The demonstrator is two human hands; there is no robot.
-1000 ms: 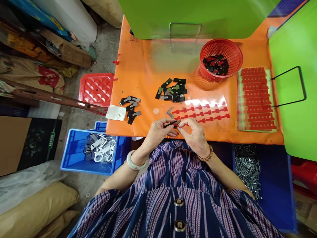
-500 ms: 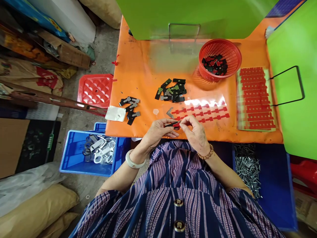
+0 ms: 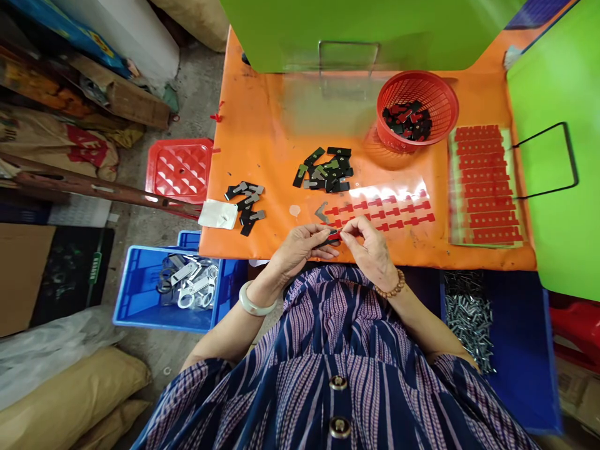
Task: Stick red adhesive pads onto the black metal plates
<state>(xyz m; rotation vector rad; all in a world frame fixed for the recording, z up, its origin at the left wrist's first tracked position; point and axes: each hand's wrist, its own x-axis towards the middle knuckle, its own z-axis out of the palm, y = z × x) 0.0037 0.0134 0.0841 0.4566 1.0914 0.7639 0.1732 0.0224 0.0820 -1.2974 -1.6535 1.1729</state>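
Observation:
My left hand (image 3: 300, 249) is closed on a small flat black piece (image 3: 332, 236) near the table's front edge. My right hand (image 3: 370, 250) pinches a small red sticker at the end of that piece, its fingertips close to the left ones. Just beyond my hands lies a clear sheet with rows of red stickers (image 3: 377, 204). A loose grey piece (image 3: 322, 212) lies at the sheet's left end. Farther back is a pile of black pieces (image 3: 330, 170), some with grey or greenish metal tabs, and a smaller pile (image 3: 246, 204) lies to the left.
A red basket (image 3: 417, 84) holds black-and-red pieces. Right of it lies a stack of red sticker sheets (image 3: 487, 184). Green panels (image 3: 375, 31) with wire handles stand behind and right. Blue bins (image 3: 164, 317) with metal parts sit below the orange table (image 3: 262, 134).
My left thumb has moved right, over the black piece, toward its red end. My right hand has stayed almost in place, still pinching there.

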